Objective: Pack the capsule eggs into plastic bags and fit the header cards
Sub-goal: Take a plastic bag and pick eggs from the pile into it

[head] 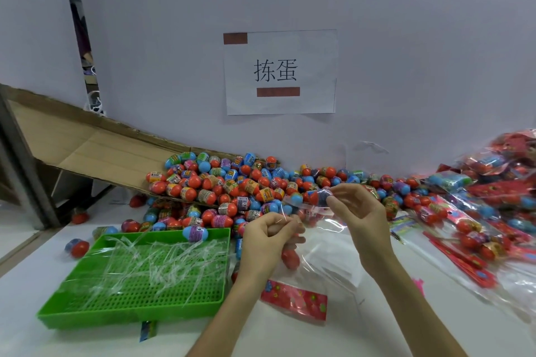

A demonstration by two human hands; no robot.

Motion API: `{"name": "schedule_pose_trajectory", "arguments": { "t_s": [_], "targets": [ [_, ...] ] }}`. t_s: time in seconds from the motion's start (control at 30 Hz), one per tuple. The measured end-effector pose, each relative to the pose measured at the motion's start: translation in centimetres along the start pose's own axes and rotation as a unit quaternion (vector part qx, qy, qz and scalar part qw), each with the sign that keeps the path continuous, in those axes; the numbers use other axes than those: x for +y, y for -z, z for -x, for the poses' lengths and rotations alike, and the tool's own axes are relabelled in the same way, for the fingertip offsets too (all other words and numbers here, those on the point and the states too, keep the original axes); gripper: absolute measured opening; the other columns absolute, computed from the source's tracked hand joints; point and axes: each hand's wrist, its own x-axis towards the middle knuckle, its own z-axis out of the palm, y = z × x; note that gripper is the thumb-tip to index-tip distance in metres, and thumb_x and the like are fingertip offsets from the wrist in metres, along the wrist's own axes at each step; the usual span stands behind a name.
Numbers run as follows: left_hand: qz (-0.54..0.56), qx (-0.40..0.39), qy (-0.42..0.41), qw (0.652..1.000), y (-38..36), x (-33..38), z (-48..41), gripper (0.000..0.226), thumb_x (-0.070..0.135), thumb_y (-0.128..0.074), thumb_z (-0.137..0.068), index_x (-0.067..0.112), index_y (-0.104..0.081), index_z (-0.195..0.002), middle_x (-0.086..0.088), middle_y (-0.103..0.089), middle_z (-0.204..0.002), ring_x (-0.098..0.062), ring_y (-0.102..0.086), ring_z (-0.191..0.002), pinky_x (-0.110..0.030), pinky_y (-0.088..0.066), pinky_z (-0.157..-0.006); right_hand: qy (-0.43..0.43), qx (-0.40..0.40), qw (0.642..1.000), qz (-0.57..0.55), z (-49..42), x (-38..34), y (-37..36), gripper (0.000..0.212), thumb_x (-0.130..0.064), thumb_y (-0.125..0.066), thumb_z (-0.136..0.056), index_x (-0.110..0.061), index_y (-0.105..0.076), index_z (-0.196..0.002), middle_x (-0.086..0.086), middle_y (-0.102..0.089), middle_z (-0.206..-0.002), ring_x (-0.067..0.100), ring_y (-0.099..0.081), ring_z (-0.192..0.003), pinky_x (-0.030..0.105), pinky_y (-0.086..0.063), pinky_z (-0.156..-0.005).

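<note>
White tabletop (29, 284) filling the lower field. Tipped cardboard box (87, 142) at 10 o'clock, with a heap of capsule eggs (232, 185) at its mouth, reaching toward 12 o'clock. Filled packs (478, 211) piled at 3 o'clock. Green tray (130, 313) at 7 o'clock, strewn with clear film strips (150, 255). Clear plastic bag (316, 203) at centre, eggs inside, held between both hands. Header card (294, 297) lying at 6 o'clock. Left hand (269, 238): fingers curled, pinching the film. Right hand (356, 211): fingers pinching the bag's upper end.
</note>
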Motion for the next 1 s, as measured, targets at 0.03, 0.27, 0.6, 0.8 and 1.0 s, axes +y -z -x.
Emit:
{"name": "schedule_pose_trajectory", "arguments": {
  "t_s": [0.03, 0.27, 0.6, 0.8, 1.0],
  "targets": [
    [0.003, 0.003, 0.001, 1.000, 0.0, 0.0, 0.0, 0.007, 0.014, -0.074, -0.094, 0.007, -0.075, -0.094, -0.010, -0.080, -0.087, -0.029, -0.079, -0.078, -0.032, -0.064, -0.071, -0.002, -0.005, 1.000, -0.009, 0.1, 0.0, 0.0, 0.021, -0.032, -0.075, -0.081, -0.022, -0.072, -0.099, -0.009, -0.075, -0.093, 0.010, -0.072, -0.091, 0.019, -0.057, -0.080],
    [-0.018, 0.002, -0.006, 1.000, 0.0, -0.2, 0.0, 0.009, 0.015, -0.072, -0.095, 0.005, -0.074, -0.093, -0.009, -0.080, -0.085, -0.028, -0.079, -0.078, -0.030, -0.063, -0.068, -0.015, -0.016, 1.000, -0.013, 0.0, -0.6, 0.1, 0.011, -0.036, -0.081, -0.083, -0.035, -0.077, -0.093, -0.009, -0.076, -0.098, 0.011, -0.071, -0.096, 0.025, -0.058, -0.083],
    [-0.024, -0.025, -0.020, 0.999, -0.1, -0.3, 0.0, 0.008, 0.012, -0.071, -0.096, 0.005, -0.073, -0.095, -0.009, -0.081, -0.090, -0.029, -0.079, -0.081, -0.032, -0.064, -0.072, 0.016, -0.037, 0.996, 0.085, 0.2, 0.5, -0.5, 0.018, -0.017, -0.078, -0.088, -0.031, -0.072, -0.098, -0.016, -0.075, -0.096, 0.006, -0.072, -0.092, 0.019, -0.058, -0.084],
    [-0.047, -0.015, -0.037, 0.998, 0.0, -0.4, 0.0, 0.005, 0.012, -0.072, -0.096, 0.007, -0.073, -0.094, -0.007, -0.080, -0.086, -0.026, -0.079, -0.077, -0.028, -0.062, -0.068, -0.013, -0.073, 0.987, 0.143, 0.1, 0.6, -0.2, 0.011, -0.022, -0.077, -0.089, -0.024, -0.075, -0.100, -0.010, -0.075, -0.095, 0.006, -0.069, -0.093, 0.027, -0.055, -0.087],
    [-0.059, -0.006, -0.028, 0.998, 0.0, -0.6, -0.1, 0.005, 0.012, -0.072, -0.097, 0.008, -0.073, -0.093, -0.007, -0.079, -0.081, -0.026, -0.078, -0.072, -0.031, -0.062, -0.065, -0.016, -0.128, 0.972, 0.196, 0.2, 0.4, 0.0, 0.009, -0.023, -0.070, -0.095, -0.025, -0.073, -0.103, -0.013, -0.073, -0.098, -0.001, -0.065, -0.094, 0.017, -0.050, -0.087]
  ]
}}
